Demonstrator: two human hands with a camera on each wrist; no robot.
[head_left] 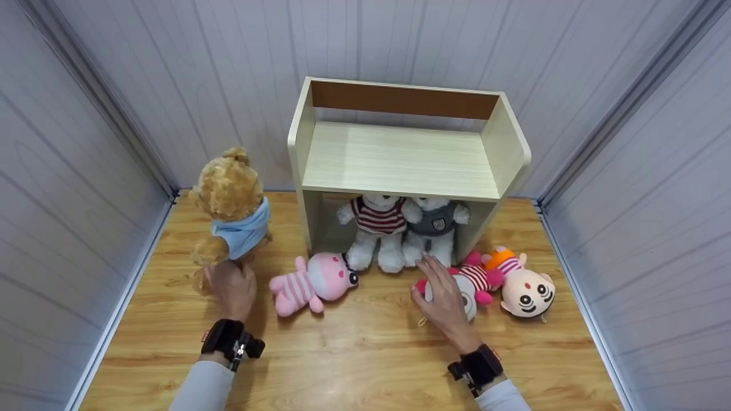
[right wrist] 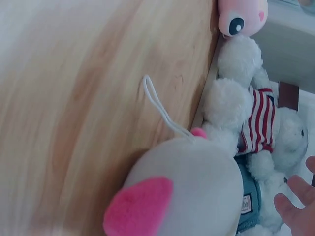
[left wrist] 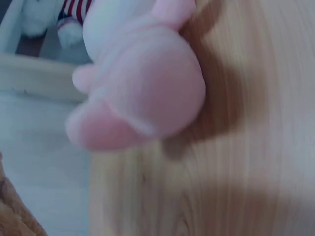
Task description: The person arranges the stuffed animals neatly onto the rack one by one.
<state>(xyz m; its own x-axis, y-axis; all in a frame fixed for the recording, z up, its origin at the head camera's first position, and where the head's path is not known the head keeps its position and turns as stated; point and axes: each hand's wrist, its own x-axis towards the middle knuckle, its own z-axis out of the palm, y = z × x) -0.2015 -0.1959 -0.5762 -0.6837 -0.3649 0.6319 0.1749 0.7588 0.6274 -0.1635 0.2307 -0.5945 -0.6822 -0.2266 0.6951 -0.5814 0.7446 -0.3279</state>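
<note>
At the left, my left hand (head_left: 235,291) grips a brown teddy bear (head_left: 228,188) in a light blue hoodie by its lower part, holding it upright. The bear partly hides the fingers. My right hand (head_left: 444,308) hovers with spread fingers over a plush toy with a pale head, pink ears (right wrist: 140,206) and a red striped shirt (head_left: 475,277). In the right wrist view, fingertips (right wrist: 288,204) show at the right edge, holding nothing. A pink striped plush (head_left: 297,288) lies between the hands, close to the left one.
A pale two-tier shelf (head_left: 400,160) stands against the back wall. Its lower tier holds two white plush bears, one in a striped shirt (head_left: 378,217), one in a grey top (head_left: 431,221). A plush with a peach head (head_left: 528,291) lies at the right. Panel walls enclose the wooden floor.
</note>
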